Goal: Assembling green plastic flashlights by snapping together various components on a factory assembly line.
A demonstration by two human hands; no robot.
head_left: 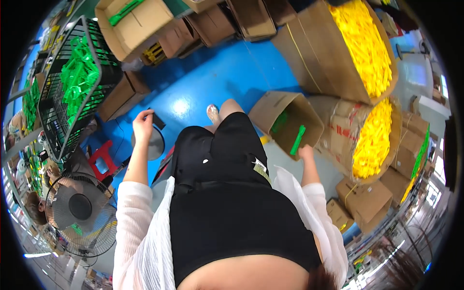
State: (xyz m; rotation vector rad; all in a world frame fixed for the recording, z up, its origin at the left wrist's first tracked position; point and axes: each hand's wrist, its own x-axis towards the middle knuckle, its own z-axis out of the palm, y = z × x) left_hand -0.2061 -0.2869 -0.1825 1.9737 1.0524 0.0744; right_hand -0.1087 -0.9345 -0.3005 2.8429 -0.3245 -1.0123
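Note:
My right hand [306,152] is closed at the lower end of a long green plastic piece [298,139], which is tilted over the mouth of an open cardboard box [265,110]. More green [280,122] shows inside that box. On the other side, my left hand [143,122] is raised over the floor with its fingers curled together; whether anything small is in them I cannot make out. Just beside its fingertips appears a dark flat shape [158,121], above a round grey base [153,144].
A black crate [54,96] of green pieces stands left, above a fan [80,207] and a red stool [102,162]. Large cartons [309,53] of yellow pieces fill the right. Several cardboard boxes [210,24] line the far side of the blue floor [193,77].

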